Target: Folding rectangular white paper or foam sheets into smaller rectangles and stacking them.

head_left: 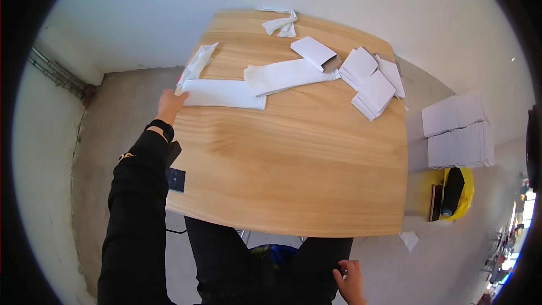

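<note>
My left hand [170, 106] is at the table's left edge. Its thumb and fingers close on the left end of a flat white paper strip [223, 94] lying across the wood. Behind that hand lies a crumpled white wrapper [199, 63]. A longer stack of white paper strips [291, 76] touches the first strip's right end. On the stack's far end rests a white box [314, 52], its open end facing right. My right hand [351, 282] is low by my right thigh, its fingers loosely bent with a gap at the thumb, and nothing shows in it.
Flattened white cartons [372, 87] overlap at the table's right. A crumpled white scrap [281, 24] lies at the back. A dark phone-like slab [176, 180] sits at the left edge. Right of the table stand stacked white cartons [460, 135] and a yellow bag [466, 195] with a dark bottle.
</note>
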A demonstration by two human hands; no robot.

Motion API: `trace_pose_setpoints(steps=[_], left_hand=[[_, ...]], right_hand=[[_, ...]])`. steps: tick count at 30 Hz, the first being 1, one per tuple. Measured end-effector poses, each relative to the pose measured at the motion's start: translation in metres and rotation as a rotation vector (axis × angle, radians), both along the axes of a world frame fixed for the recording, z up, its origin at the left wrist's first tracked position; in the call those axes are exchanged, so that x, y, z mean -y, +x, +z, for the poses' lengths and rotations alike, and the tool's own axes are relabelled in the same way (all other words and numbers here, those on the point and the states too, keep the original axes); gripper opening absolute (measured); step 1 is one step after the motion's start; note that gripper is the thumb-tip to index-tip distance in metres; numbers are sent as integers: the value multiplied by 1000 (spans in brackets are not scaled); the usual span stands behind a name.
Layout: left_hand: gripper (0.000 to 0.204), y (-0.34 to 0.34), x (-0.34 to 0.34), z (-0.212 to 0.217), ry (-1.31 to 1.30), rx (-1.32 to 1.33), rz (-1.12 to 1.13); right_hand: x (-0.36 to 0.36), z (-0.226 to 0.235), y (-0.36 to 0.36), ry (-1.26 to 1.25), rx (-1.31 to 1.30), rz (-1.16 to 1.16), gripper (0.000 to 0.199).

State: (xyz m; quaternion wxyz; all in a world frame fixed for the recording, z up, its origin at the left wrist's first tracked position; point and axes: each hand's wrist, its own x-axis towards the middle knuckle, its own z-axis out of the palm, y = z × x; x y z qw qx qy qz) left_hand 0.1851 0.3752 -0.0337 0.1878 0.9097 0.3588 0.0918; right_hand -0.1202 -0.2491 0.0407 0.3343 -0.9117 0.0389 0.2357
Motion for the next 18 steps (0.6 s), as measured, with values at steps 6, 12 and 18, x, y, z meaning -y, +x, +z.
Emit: trace_pose_setpoints(steps=[6, 12, 18], left_hand=[[70, 30, 2, 1, -88, -193, -20], [47, 38, -35, -26, -213, -141, 21], [39, 13, 9, -8, -112, -33, -95]], right_hand=[[7, -18, 3, -64, 59, -60, 20], [-3, -20, 15, -61, 67, -27, 18], [-5, -13, 13, -105, 78, -11, 19]])
